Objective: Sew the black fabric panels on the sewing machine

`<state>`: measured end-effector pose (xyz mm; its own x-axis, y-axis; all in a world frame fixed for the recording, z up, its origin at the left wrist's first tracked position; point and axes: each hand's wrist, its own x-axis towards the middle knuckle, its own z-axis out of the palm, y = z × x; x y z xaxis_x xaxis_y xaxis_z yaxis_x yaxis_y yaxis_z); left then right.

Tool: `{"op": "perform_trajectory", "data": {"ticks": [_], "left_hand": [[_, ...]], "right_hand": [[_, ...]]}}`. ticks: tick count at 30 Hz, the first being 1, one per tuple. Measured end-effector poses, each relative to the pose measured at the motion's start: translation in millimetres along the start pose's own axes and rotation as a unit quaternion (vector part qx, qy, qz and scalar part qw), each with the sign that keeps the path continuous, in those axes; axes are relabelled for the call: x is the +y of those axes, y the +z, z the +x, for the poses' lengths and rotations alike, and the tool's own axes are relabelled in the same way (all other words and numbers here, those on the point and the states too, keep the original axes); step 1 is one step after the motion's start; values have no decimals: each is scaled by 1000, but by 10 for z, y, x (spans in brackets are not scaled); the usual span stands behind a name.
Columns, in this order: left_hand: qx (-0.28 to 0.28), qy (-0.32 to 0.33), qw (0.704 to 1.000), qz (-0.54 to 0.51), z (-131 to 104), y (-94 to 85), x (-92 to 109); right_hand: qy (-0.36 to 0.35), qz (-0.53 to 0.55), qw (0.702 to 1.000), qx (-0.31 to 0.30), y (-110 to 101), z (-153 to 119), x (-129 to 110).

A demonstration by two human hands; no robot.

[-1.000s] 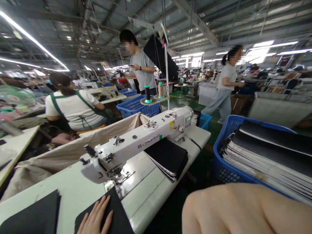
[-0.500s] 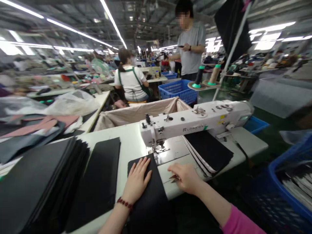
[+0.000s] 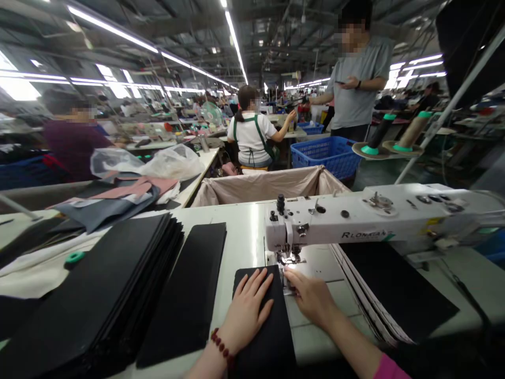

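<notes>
A long, black, smooth sheet-like panel (image 3: 276, 337) lies flat in front of the white metal sewing machine (image 3: 335, 226), its far edge just short of the needle area. The left hand (image 3: 246, 310) rests on it, palm down and fingers spread, probably to keep it flat and stop it swinging. The right hand (image 3: 315, 300) is curled close below the machine's needle end, fingertips beside the panel's far right corner; I cannot tell whether they pinch anything.

Left of the machine lies a separate black oblong piece (image 3: 189, 289), and beyond it a tall, fanned stack of black panels (image 3: 98, 284), seemingly put on the left hand's side for easy reach. Under the machine's arm sits a pile of black pieces with pale edges (image 3: 398, 289), perhaps there to leave the needle end free. Behind the machine stands a beige cloth-lined bin (image 3: 260, 187).
</notes>
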<state>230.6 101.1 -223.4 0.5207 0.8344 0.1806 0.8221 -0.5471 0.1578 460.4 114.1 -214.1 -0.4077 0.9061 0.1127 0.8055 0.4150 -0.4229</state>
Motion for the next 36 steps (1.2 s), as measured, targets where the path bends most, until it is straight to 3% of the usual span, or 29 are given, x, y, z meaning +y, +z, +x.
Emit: {"op": "perform_trajectory", "data": {"ticks": [6,15,24,36], "left_hand": [[-4,13,1000,5,47,-7,-72],[-15,51,998,-34,195,-44,-77],[-56,33,996,-67,235,-169,0],[-34,7,996,-77,305,-49,25]], "right_hand": [[8,36,999,33,85,-19,34],[7,-16,1000,5,48,19,17],[36,-35,999,-14,57,-5,3],[33,-87,996,-3,76,7,-10]]}}
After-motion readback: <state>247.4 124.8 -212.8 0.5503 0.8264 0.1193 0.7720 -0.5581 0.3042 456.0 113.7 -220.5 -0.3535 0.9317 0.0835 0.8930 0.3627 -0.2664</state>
